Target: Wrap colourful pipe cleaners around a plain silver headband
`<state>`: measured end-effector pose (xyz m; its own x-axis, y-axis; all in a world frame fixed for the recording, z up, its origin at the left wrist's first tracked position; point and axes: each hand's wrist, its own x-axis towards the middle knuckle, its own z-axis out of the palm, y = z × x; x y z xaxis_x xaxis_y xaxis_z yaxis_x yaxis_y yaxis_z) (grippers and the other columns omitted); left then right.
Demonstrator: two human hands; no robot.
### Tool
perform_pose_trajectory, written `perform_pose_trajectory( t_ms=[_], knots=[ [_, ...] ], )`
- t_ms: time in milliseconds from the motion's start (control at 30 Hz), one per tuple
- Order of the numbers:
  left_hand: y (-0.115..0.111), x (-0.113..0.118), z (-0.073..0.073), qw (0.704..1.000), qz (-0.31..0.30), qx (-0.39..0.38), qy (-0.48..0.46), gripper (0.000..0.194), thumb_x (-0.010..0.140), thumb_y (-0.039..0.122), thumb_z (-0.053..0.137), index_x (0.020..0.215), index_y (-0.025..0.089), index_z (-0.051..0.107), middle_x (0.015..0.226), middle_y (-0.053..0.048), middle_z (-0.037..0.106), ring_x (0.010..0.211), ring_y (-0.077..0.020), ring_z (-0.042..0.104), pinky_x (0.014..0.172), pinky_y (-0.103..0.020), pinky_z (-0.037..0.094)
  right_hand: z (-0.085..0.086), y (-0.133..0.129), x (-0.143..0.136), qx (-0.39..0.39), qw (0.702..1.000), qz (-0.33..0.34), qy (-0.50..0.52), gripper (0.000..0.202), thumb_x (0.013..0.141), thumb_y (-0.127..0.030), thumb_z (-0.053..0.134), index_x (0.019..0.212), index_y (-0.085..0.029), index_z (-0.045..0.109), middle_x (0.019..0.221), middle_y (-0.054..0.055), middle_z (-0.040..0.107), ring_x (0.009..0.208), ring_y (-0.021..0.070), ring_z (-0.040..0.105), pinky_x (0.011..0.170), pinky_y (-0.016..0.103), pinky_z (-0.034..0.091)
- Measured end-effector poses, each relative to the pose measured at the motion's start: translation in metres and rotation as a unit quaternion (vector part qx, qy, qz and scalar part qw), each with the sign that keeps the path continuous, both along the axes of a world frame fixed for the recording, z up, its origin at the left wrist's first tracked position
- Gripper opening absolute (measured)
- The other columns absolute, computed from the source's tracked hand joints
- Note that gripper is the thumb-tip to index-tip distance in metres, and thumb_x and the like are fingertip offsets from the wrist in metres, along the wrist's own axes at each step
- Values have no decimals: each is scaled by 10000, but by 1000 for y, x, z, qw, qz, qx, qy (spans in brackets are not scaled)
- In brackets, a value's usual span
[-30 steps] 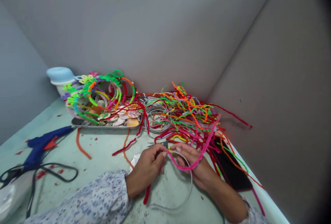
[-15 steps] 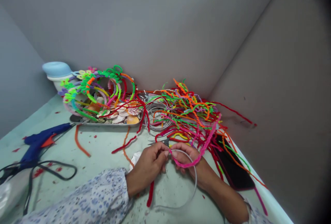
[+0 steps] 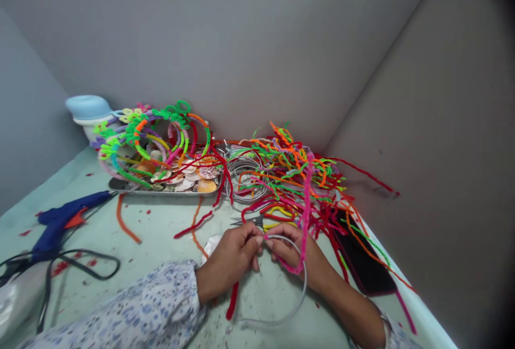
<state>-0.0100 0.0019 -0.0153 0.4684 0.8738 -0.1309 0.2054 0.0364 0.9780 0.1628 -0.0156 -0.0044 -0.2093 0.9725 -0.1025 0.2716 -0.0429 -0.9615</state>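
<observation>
Swinging more upright, pink strand [image 3: 307,204], hands [image 3: 230,256] unmoved

Dim, diffuse light, right-hand wall [image 3: 426,123] in deeper shade, black vignetting at far right, fine detail soft.

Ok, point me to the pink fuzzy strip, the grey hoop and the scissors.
Pink fuzzy strip [image 3: 307,206]: head view, middle of its upright stretch.
Grey hoop [image 3: 304,283]: head view, right side of its curve.
Scissors [image 3: 258,220]: head view, dark metal near the pivot.
</observation>
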Motion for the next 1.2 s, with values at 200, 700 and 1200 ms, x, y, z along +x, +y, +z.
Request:
perform_pose_trajectory(
  t_ms=[200, 700, 1200],
  knots=[
    [5, -1, 0, 998, -24, -53, -16, 200, 863, 316, 458, 773, 155, 536, 553, 32, 556, 444, -82, 516, 457, -183, 340, 2, 1, 2, 9, 1000, -2, -28, 217, 799, -357, 593, 844, -151, 645, 612, 7, 587, 526, 123, 499, 479, 232, 384],
    [16, -4, 13, 983, -100, -148, -35, 210, 789, 324, 546, 687, 140, 546, 543, 29, 559, 399, -75, 525, 383, -184, 335, 11, 2, 11, 61, 995, 65, -48, 104, 773, -246, 632, 793, -164, 693, 690, 9, 596, 606, 124, 500, 542, 222, 390],
    [14, -7, 25, 977, -122, -173, -32, 227, 756, 347, 591, 713, 124, 589, 455, 25, 556, 351, -65, 467, 367, -173, 316, 13, 2, 17, 241, 950, 138, -145, 107, 802, -209, 615, 842, -163, 703, 673, 19, 591, 636, 141, 509, 585, 242, 376]
  ],
)
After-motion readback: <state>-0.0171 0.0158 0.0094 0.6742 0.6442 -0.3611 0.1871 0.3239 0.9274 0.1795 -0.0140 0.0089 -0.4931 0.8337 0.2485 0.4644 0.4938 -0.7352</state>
